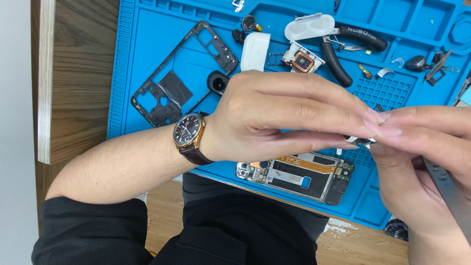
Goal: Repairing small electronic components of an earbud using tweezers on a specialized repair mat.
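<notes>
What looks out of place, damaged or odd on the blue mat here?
Nothing is spilled; the oddity is disassembly. A phone frame lies stripped and empty, an opened phone shows its bare boards and flex cable near the mat's front edge, and a white earbud case lies in separate pieces. Left hand and right hand pinch a small part.

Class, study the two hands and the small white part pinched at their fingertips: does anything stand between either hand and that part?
Nothing visible does. The left hand and right hand meet at their fingertips directly on the small white part, above the blue mat. A metal tool lies along the right hand, away from the pinch.
</notes>
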